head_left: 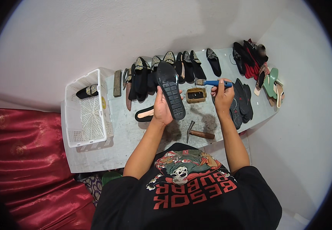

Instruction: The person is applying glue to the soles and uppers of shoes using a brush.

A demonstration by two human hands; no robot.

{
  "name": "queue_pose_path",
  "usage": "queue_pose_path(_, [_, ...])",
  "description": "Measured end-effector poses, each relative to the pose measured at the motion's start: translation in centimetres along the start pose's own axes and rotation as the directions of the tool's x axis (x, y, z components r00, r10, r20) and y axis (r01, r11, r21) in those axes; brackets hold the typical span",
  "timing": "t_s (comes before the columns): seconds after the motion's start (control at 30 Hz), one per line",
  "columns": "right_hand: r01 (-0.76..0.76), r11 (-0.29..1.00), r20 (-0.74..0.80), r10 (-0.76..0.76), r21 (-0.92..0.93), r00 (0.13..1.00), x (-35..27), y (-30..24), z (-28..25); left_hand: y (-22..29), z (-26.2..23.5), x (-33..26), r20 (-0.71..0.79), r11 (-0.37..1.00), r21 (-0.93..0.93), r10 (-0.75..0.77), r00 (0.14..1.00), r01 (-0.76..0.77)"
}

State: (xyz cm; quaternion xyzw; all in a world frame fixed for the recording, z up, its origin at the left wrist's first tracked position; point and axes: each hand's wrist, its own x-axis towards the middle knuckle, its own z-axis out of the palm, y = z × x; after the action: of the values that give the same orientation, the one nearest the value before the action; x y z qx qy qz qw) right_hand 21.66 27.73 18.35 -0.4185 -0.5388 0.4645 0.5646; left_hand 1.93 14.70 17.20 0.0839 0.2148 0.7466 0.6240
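1. One black grid-treaded rubber sole, left of one brown rectangular tub; left hand fingers wrapped around it.
2. One blue-handled brush, beyond-right of tub; right hand fingers pinching it.

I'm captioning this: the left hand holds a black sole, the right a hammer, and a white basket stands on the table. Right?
Not quite: in the head view, the right hand holds a blue-handled brush; the hammer lies on the table. The left hand, black sole and white basket are as you say.
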Motion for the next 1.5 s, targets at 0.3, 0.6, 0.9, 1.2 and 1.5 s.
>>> queue_pose_path(0.3, [0.163, 0.987, 0.163, -0.162, 0.006, 0.973, -3.6, -6.2, 3.2, -1.6, 0.0, 0.0, -0.033, 0.988, 0.152, -0.026, 0.999, 0.031])
queue_pose_path(0.6, [0.432, 0.876, 0.328, -0.352, -0.214, 0.877, -6.3, -7.1, 2.6, -0.9, 1.1, -0.6, 0.005, 0.992, 0.127, 0.007, 1.000, -0.008])
queue_pose_path(0.9, [0.517, 0.822, 0.222, -0.472, -0.239, 0.853, -3.7, -6.7, 3.0, -1.7, 1.7, -0.8, 0.023, 0.991, 0.130, -0.030, 0.999, 0.027])
queue_pose_path(1.2, [0.505, 0.837, 0.332, -0.424, -0.213, 0.843, -7.3, -8.5, 1.6, 0.0, 1.1, -0.5, 0.033, 1.000, -0.002, 0.003, 0.999, -0.003])
queue_pose_path(1.5, [0.491, 0.855, 0.248, -0.446, -0.165, 0.860, -5.3, -9.1, 2.2, -0.5, 3.6, -0.7, 0.089, 0.992, -0.118, -0.038, 0.995, 0.048])
